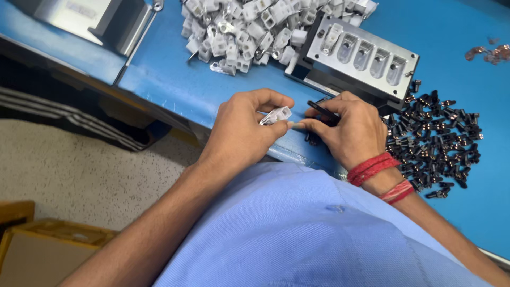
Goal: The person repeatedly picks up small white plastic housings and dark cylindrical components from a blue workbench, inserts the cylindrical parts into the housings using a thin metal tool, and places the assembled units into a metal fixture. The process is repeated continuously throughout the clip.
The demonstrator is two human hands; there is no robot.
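The small white plastic housing (275,115) sits pinched between the thumb and fingertips of the left hand (241,130), held just above the near edge of the blue bench (159,79). The right hand (348,127) is closed around slim black pieces (321,111), its fingertips touching those of the left hand beside the housing. Just beyond the hands stands a metal fixture block (361,56) with a row of slots, one of which holds a white part. Behind the fixture and to its left lies a heap of white housings (244,29). A spread of small black terminals (438,141) lies on the bench to the right of the right hand. Red thread bands (380,172) circle the right wrist. A blue shirt (297,234) fills the foreground.
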